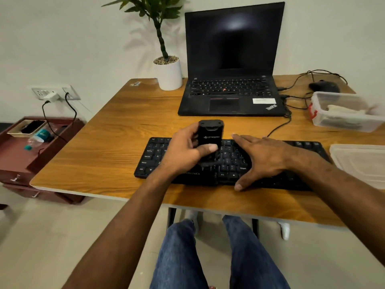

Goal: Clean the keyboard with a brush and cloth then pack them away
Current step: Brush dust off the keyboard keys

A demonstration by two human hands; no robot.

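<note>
A black keyboard point(300, 182) lies flat near the front edge of the wooden desk point(116, 142). My left hand point(183, 153) grips a black block-shaped brush point(210, 134) upright, its lower end down on the keys at the keyboard's middle. My right hand point(264, 159) rests flat on the keyboard's right half, fingers spread and straight. A light cloth point(343, 110) lies inside a clear plastic box point(325, 119) at the right of the desk.
An open black laptop point(231, 92) stands behind the keyboard, a potted plant point(169, 74) to its left. A black mouse point(324, 86) and cables lie at the back right. The box's clear lid point(362, 161) sits at the right edge. A low maroon drawer unit point(18, 155) stands left.
</note>
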